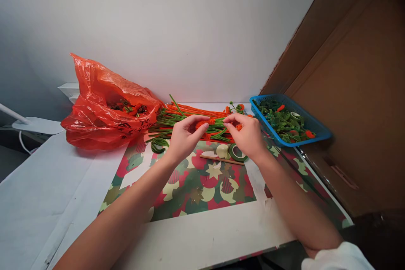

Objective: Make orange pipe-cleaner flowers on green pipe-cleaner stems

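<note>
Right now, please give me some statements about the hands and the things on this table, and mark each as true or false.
1. Both hands, left hand and right hand, pinch an orange pipe cleaner. True.
2. The basket at the right is red. False: it is blue.
3. The orange plastic bag lies left of the hands. True.
4. The green tape roll sits inside the basket. False: it lies on the patterned paper.
</note>
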A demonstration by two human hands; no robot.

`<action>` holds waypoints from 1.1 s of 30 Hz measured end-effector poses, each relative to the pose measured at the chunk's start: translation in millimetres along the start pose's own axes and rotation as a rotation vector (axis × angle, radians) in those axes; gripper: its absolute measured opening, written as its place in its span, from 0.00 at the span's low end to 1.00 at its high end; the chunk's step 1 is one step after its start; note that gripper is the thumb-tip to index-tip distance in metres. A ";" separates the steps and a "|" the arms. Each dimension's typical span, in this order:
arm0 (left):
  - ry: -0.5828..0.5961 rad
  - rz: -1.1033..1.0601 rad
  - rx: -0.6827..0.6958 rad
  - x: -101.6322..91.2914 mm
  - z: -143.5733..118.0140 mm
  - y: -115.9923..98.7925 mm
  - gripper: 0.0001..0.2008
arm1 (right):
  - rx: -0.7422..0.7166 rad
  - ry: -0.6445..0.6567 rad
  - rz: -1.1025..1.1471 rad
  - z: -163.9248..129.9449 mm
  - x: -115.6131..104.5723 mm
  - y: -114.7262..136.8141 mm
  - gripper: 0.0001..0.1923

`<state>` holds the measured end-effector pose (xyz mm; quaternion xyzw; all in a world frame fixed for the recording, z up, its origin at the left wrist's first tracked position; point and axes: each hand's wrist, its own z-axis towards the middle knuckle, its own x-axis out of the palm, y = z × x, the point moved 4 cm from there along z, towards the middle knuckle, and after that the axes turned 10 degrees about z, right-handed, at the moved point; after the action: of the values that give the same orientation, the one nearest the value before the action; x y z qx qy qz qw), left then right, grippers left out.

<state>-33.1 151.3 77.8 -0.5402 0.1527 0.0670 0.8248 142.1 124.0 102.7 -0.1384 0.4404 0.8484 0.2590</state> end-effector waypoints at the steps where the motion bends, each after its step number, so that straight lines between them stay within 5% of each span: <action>1: 0.025 0.012 -0.004 0.4 0.4 0.3 0.10 | -0.001 0.002 0.001 -0.4 0.8 -0.9 0.07; 7: 0.094 -0.001 -0.017 4.1 0.0 4.7 0.11 | 0.024 0.024 0.059 -2.7 6.4 -4.1 0.07; 12: 0.040 -0.010 -0.016 4.8 -0.9 7.5 0.23 | 0.093 -0.039 0.097 -0.7 1.1 -3.8 0.05; 18: -0.032 -0.118 -0.042 3.0 0.2 10.6 0.15 | 0.109 -0.033 0.119 -0.3 1.3 -6.7 0.05; 33: 0.047 -0.104 -0.074 0.0 3.8 6.6 0.13 | 0.198 0.104 0.218 4.8 -1.6 -16.5 0.04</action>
<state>-34.3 157.4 73.5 -0.5789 0.1410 0.0169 0.8029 152.6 135.3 95.1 -0.1072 0.5472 0.8155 0.1547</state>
